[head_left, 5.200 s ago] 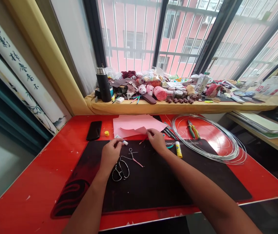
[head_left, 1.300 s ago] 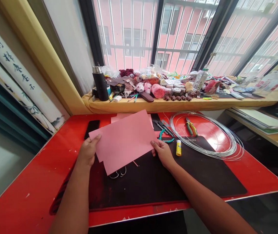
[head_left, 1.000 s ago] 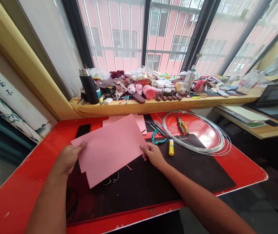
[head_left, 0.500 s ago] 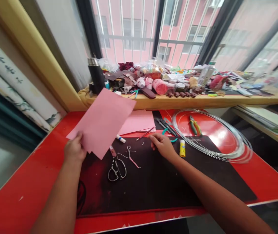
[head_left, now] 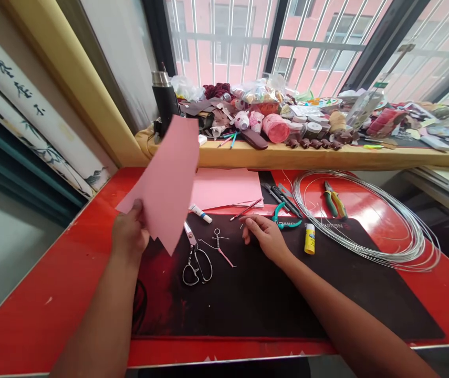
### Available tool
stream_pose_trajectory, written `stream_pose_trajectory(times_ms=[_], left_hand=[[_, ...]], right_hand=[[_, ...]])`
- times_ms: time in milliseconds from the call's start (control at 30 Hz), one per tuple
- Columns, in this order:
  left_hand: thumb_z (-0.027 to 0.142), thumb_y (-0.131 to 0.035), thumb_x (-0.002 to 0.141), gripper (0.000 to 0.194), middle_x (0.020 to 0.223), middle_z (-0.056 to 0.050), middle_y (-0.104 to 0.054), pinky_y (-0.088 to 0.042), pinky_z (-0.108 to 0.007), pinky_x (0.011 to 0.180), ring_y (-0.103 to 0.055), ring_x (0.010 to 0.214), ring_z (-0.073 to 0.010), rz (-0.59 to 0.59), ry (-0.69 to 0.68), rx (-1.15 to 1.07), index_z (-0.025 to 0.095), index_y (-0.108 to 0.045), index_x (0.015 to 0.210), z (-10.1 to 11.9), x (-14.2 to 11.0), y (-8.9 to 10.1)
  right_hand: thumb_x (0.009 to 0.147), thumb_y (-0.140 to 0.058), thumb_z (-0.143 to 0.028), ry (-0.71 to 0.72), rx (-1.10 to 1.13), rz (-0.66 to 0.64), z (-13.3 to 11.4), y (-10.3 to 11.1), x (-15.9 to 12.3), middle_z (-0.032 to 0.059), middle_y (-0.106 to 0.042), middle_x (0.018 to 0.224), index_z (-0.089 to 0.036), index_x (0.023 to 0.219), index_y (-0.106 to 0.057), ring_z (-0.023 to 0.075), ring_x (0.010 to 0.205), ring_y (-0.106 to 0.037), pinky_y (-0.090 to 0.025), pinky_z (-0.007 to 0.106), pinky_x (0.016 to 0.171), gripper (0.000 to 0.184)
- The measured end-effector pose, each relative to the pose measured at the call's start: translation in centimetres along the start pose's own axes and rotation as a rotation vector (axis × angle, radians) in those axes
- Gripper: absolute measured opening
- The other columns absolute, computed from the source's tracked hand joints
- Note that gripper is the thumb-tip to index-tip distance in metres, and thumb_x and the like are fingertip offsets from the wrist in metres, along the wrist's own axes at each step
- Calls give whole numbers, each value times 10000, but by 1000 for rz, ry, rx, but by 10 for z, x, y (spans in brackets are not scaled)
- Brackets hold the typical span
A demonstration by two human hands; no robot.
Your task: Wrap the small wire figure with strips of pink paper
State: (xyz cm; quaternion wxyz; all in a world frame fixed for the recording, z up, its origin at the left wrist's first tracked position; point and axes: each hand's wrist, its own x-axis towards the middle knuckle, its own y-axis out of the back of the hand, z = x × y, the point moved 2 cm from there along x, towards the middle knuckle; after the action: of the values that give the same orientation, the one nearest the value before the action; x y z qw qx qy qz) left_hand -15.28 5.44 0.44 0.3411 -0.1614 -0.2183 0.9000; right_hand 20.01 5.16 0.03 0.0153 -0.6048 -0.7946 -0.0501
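Observation:
My left hand (head_left: 129, 228) is closed on the lower left edge of a pink paper sheet (head_left: 171, 184), thumb on its face. The sheet is raised and bent. My right hand (head_left: 264, 235) hovers over or rests on the black mat, fingers curled and thumb close to the index finger; whether anything is pinched there is hidden. Scissors (head_left: 196, 260) and a small wire figure (head_left: 218, 244) with one leg wrapped in pink lie between the hands. Beside my right hand are teal-handled pliers (head_left: 285, 223), a thin dark red stick (head_left: 244, 210) and a yellow glue stick (head_left: 310, 239).
A stack of pink paper (head_left: 228, 186) lies at the back, with a white tube (head_left: 200, 213) before it. A wire coil (head_left: 389, 252) and green-yellow pliers (head_left: 335, 202) are at right. Craft materials and a black flask (head_left: 165, 100) crowd the sill.
The pink sheet in my left hand has turned and bent, now appearing narrower. My right hand stays near the same spot on the mat. The whole view has shifted slightly.

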Motion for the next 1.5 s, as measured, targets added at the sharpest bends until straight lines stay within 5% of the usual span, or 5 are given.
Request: stream_pose_trajectory(times_ms=[300,600,700,867,1500], left_hand=[[287,-833,815,273,1089,-126,-816,-568,-474,1084,-753,1134,-300,-264,91,112,143,-776,1039,-45,-60,-35],[386,-936,661,499,1006,-100,-815,-585,-356,925,-740,1042,-295,-474,50,335,146,-800,1077,-45,-64,-36],[400,-963,589,543,964,-78,-807,-566,-313,829,-719,891,-241,-458,33,413,138,-801,1036,-35,-50,-29],[384,-936,605,436,819,-21,-759,-489,-238,646,-621,677,-156,-421,-45,496,152,-798,947,-27,-31,-20],[459,-783,738,393,887,-33,-767,-522,-293,730,-666,775,-205,-347,-291,803,190,-779,1024,-32,-13,-7]], right_hand=[[852,-691,-784,-49,197,-155,-9,-14,-11,79,-784,953,-239,1193,-727,283,808,-771,-604,407,783,643],[841,-801,-579,-28,164,132,7,-14,15,91,-818,1001,-208,998,-786,321,977,-755,-600,434,884,403],[851,-779,-586,-13,84,103,9,-14,23,80,-800,866,-205,940,-764,284,799,-745,-593,384,731,392],[886,-737,-601,-37,-166,40,11,-22,33,-17,-587,508,-217,762,-662,157,405,-498,-356,282,451,411],[956,-683,-462,10,-439,51,26,-34,44,19,-655,575,-214,684,-600,185,550,-583,-376,273,548,378]])
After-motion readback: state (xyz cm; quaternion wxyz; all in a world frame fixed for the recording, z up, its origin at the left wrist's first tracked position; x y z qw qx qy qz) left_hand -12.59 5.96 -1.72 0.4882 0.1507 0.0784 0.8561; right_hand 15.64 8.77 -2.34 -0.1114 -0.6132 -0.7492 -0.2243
